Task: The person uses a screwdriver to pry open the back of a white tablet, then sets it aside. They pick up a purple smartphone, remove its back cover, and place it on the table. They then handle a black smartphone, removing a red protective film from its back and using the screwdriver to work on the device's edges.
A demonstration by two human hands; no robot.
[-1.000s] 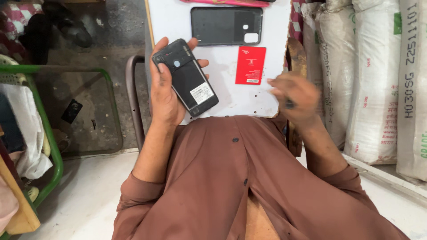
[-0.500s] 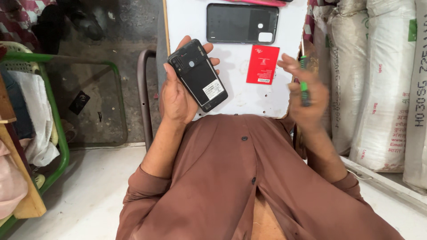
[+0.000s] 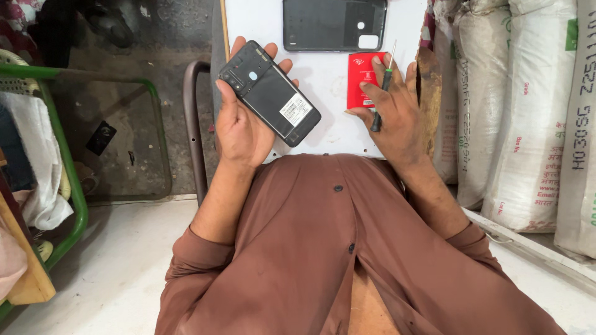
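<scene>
**Opened phone in your left hand, screwdriver under your right**

Your left hand (image 3: 242, 121) cradles a black phone (image 3: 269, 93) with its back cover off. The fingers curl around its far edge, the thumb lies along its near side, and the phone sits tilted over the left edge of the white bench (image 3: 323, 80). A white label shows on its exposed inner face.

Your right hand (image 3: 394, 115) rests palm down near the right edge of the bench, fingers spread. A slim screwdriver (image 3: 382, 87) with a black and green handle is gripped between the fingers, its metal tip pointing toward the far edge. Under the fingertips lies a flat red battery (image 3: 360, 77), touching the hand.

The detached dark back cover (image 3: 335, 23) lies flat at the far edge of the bench, just beyond the red battery and apart from both hands.

White sacks (image 3: 528, 111) stand stacked past the right edge. A green metal frame (image 3: 71, 180) stands on the floor to the left.
</scene>
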